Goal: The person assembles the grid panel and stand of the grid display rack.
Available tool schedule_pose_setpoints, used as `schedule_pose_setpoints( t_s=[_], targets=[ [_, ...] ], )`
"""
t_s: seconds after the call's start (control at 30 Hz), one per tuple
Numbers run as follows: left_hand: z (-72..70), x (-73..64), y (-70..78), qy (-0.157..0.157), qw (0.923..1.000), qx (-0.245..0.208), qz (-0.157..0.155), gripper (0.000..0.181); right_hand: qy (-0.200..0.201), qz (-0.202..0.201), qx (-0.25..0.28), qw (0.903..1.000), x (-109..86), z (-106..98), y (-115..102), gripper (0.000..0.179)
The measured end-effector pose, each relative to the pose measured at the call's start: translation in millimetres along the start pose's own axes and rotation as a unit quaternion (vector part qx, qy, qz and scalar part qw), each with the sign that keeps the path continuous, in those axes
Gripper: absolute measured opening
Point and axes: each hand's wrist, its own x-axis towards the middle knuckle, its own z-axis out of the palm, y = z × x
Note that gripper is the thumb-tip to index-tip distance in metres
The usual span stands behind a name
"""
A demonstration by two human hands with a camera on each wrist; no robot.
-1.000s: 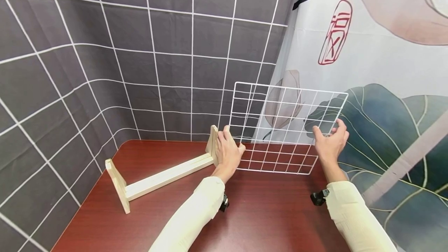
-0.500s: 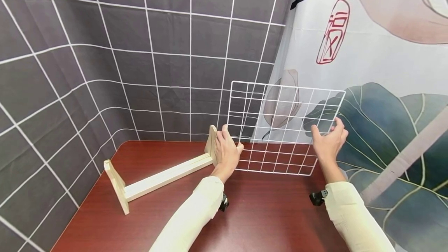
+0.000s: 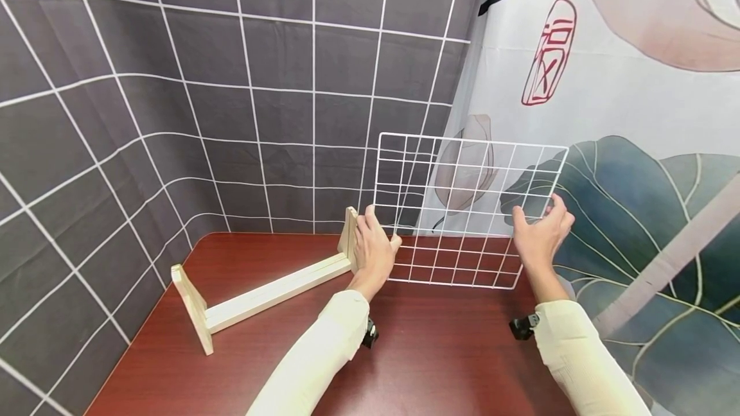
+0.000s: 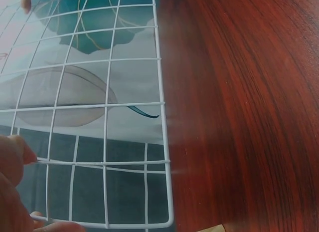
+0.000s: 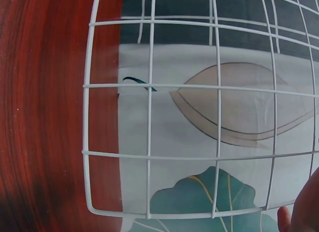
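A white wire grid panel [image 3: 448, 210] stands nearly upright over the table, between my two hands. My left hand [image 3: 374, 250] grips its left edge, the thumb on the near side. In the left wrist view the fingers [image 4: 11, 162] are at the wires by one side of the panel. My right hand [image 3: 542, 233] holds the opposite edge between thumb and fingers; only part of it shows in the right wrist view. Just left of my left hand is a pale wooden stand [image 3: 277, 293], a long bar joining two end boards. The hand partly hides the right end board.
The red-brown wooden table [image 3: 439, 352] lies beneath everything. Behind it hangs a dark grey curtain [image 3: 283, 114] with white lines. A white curtain [image 3: 520, 127] with printed leaves hangs at the right, close behind the panel and right hand.
The panel has tipped slightly more upright and its top has shifted a little to the left. Both hands keep their hold on its edges. The wooden stand has not moved.
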Motion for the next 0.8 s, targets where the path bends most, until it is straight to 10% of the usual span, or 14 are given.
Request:
schedule_pose_setpoints(
  t_s=[0.33,0.8],
  targets=[
    [-2.0,1.8,2.9,-0.004,0.9999,-0.009,-0.011,0.088,0.031,-0.075,-0.009,0.9966,-11.5,6,-6,0.072],
    [-2.3,5.3,2.0,-0.011,0.9996,-0.018,-0.017,0.088,-0.033,-0.177,-0.033,0.9831,-34.6,19,-18,0.071]
  ],
)
